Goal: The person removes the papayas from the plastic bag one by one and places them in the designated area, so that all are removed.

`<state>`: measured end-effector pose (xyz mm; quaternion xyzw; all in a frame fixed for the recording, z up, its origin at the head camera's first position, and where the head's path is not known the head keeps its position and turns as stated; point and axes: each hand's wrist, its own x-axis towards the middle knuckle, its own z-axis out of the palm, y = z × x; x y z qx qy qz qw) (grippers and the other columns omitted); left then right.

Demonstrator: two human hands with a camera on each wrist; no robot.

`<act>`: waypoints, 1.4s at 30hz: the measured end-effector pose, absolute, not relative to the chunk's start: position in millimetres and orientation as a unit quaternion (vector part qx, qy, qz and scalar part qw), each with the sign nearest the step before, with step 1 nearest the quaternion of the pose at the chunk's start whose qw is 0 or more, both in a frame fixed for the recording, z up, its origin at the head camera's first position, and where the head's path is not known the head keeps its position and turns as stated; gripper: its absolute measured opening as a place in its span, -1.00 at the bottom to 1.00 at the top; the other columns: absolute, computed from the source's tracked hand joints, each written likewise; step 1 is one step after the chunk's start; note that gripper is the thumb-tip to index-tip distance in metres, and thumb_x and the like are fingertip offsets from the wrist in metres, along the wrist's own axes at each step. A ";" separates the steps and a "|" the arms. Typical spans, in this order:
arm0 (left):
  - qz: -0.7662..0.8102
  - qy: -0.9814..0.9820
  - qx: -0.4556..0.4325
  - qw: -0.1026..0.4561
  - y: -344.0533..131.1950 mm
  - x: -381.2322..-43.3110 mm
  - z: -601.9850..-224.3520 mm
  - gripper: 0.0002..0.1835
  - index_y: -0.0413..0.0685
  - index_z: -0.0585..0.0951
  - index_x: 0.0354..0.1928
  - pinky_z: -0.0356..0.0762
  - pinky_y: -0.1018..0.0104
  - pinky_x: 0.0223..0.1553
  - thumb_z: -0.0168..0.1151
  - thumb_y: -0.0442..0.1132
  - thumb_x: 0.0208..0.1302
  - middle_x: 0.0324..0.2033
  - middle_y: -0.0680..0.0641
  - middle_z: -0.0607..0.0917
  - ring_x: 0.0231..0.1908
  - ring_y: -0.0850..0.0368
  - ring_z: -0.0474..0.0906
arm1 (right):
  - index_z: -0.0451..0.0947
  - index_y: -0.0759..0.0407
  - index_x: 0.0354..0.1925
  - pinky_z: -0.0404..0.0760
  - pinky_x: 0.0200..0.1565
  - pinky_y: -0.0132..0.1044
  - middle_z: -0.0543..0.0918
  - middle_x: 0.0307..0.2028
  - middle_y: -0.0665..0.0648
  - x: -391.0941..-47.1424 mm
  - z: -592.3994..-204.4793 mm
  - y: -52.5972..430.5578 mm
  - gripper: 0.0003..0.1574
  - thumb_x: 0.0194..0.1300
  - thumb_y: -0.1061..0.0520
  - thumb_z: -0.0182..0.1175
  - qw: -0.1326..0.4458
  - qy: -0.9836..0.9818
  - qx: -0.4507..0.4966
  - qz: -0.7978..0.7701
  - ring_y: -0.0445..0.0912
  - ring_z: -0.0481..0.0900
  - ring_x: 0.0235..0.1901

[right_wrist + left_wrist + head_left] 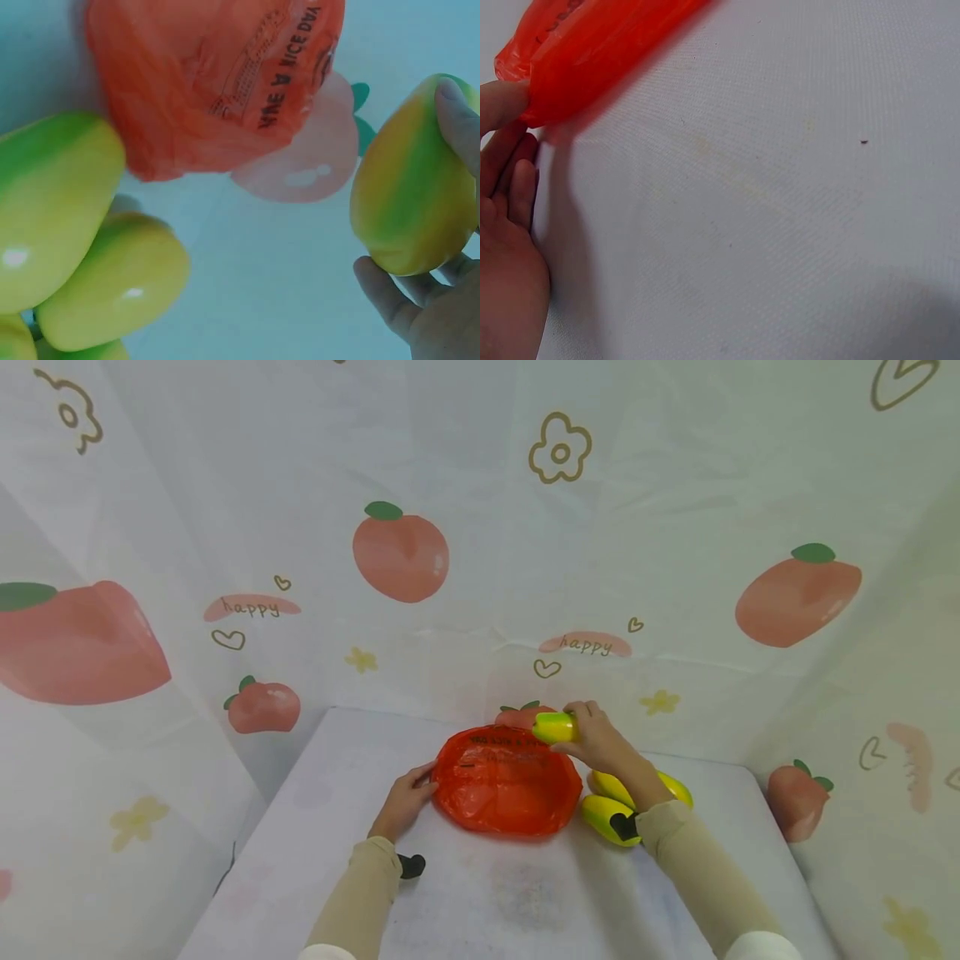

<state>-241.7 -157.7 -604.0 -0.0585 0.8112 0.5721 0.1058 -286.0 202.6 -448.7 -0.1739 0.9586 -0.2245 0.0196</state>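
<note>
A red plastic bag (498, 793) with black printed lettering lies on the table. My left hand (406, 799) pinches its left edge; in the left wrist view the thumb (504, 103) lies on the plastic, with the fingers behind it. Above the bag's far right side, my right hand (597, 737) grips a yellow-green mango (555, 727). The right wrist view shows this held mango (417, 187) with the thumb on one side and fingers at its lower end. More mangoes (602, 818) sit on the table right of the bag, partly hidden by the right forearm.
The white table (300, 827) meets a cloth backdrop (480, 552) printed with peaches, flowers and hearts behind and at both sides. In the right wrist view several mangoes (112, 281) lie clustered close to the bag.
</note>
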 end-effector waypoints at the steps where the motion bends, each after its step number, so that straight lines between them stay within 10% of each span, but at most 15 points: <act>1: 0.573 0.810 -0.060 0.107 -157.5 -241.5 -604.7 -0.46 0.29 0.41 0.48 0.41 -0.10 0.45 0.14 -0.11 0.50 0.51 -0.05 0.37 0.52 -0.13 0.27 | 0.24 0.25 0.33 0.66 0.15 0.05 0.39 0.16 0.35 -284.9 -449.2 205.1 -0.08 0.25 -0.12 0.44 0.019 0.959 -0.172 -0.226 0.16 0.42 0.05; 42: 0.562 0.819 -0.048 0.105 -159.7 -248.6 -613.6 -0.44 0.27 0.39 0.49 0.39 -0.10 0.46 0.15 -0.11 0.49 0.51 -0.05 0.38 0.53 -0.12 0.25 | 0.11 0.22 0.51 0.52 0.21 0.36 0.28 0.30 0.51 -242.0 -468.2 303.1 -0.06 0.41 -0.13 0.27 -0.018 0.969 -0.075 -0.236 0.31 0.39 0.11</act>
